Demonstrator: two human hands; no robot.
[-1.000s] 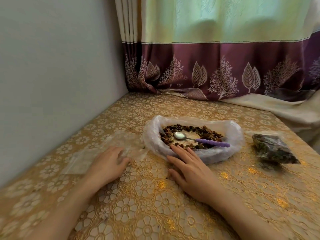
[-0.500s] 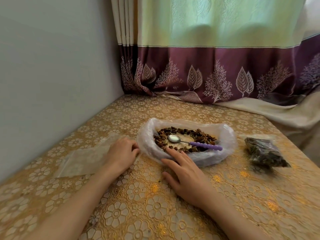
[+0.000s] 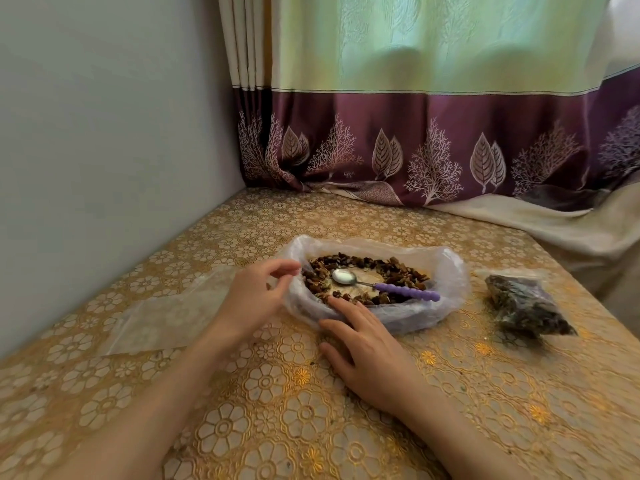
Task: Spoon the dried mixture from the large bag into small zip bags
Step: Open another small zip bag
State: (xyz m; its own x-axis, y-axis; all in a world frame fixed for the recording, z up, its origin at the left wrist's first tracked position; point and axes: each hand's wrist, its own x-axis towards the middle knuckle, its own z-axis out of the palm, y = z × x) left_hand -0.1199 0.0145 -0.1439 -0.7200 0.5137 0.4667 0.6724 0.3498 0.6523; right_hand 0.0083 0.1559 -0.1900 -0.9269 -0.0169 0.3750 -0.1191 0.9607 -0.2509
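- The large clear thin plastic bag (image 3: 377, 313), rolled down into a shallow nest, sits mid-counter (image 3: 277, 393) on a gold floral cover; it holds a ring of brown dried mixture (image 3: 363, 265) with a bare patch in the middle
- A metal spoon with a purple beaded handle (image 3: 384, 285) lies inside, bowl up and empty, handle resting toward the right rim
- The left hand (image 3: 254, 296) hovers at the bag's left rim, fingers (image 3: 284, 268) loosely curled and narrow, holding nothing that I can tell
- The right hand (image 3: 370, 355) lies flat, fingers straight, tips touching the near rim
- A flat empty clear zip bag (image 3: 166, 317) lies left of the nest; a filled one with dark contents (image 3: 526, 306) sits well apart on the right
- The film looks soft, light and slippery, likely to slump; the purple handle is the best hold on the spoon, and the zip bag's mouth edge for opening it
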